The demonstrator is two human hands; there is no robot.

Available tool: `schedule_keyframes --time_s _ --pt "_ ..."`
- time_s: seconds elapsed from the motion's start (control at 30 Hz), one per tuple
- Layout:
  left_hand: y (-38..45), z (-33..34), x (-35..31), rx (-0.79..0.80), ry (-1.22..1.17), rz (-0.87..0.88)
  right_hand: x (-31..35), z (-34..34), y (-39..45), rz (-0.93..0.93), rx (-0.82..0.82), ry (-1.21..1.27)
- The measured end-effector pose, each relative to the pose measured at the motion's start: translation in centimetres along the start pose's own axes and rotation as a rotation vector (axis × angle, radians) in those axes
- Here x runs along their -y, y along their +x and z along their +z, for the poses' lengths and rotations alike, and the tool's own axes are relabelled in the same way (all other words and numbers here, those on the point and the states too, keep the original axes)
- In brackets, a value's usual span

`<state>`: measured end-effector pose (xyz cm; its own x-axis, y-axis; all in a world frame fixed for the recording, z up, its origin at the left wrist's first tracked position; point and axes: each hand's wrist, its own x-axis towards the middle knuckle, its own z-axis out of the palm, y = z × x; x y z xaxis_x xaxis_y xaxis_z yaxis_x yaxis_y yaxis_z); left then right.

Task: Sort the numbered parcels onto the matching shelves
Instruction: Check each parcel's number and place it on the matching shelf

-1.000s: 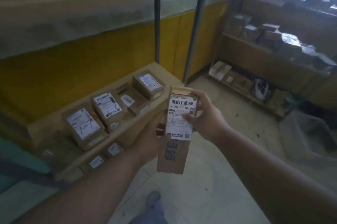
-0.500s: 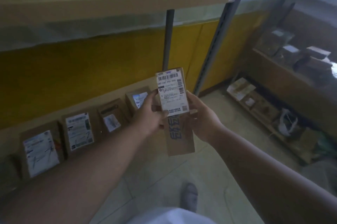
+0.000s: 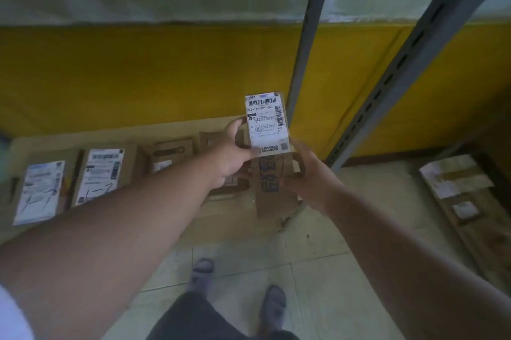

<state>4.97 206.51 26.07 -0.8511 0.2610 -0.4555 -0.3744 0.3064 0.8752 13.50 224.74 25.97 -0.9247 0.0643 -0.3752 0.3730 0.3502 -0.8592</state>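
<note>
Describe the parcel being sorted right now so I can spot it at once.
Find the low shelf before the yellow wall. Above its right end, the left hand and right hand hold a tall brown parcel. Unlike the parcels lying there, it stands upright, off the shelf.

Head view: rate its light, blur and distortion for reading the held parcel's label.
Head view: dim and yellow-tinted; the label on the held parcel is brightest, its barcode clear but its fine print soft; the labels on the shelf parcels are smeared; wide-angle bending slants the shelf posts.
</note>
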Motion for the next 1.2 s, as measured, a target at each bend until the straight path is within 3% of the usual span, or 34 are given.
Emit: schedule_keyframes --time_s 0.17,0.37,0.67,0.8,0.97,1.2 --pt "3.3 0.1 0.1 0.106 -0.058 -0.076 -1.1 0.3 2.6 0.070 -0.056 -0.098" --pt "6.2 -0.1 0.8 0.107 0.037 -0.012 -1.3 1.4 4.8 0.122 -0.133 -0.192" --pt "8.3 -0.2 1.1 -0.051 0.303 0.112 -0.2 1.9 5.9 0.068 -0.240 -0.423" --pt "5.2 -0.3 1.4 -0.149 0.544 0.202 0.0 2.1 3.5 -0.013 -0.250 -0.452" --pt "-0.9 -0.1 2.1 -0.160 0.598 0.263 0.4 2.3 -0.1 -0.182 -0.272 -0.484" --pt "-13.0 -2.5 5.7 -0.390 0.571 0.209 3.8 5.7 -6.1 -0.463 -0.111 -0.457"
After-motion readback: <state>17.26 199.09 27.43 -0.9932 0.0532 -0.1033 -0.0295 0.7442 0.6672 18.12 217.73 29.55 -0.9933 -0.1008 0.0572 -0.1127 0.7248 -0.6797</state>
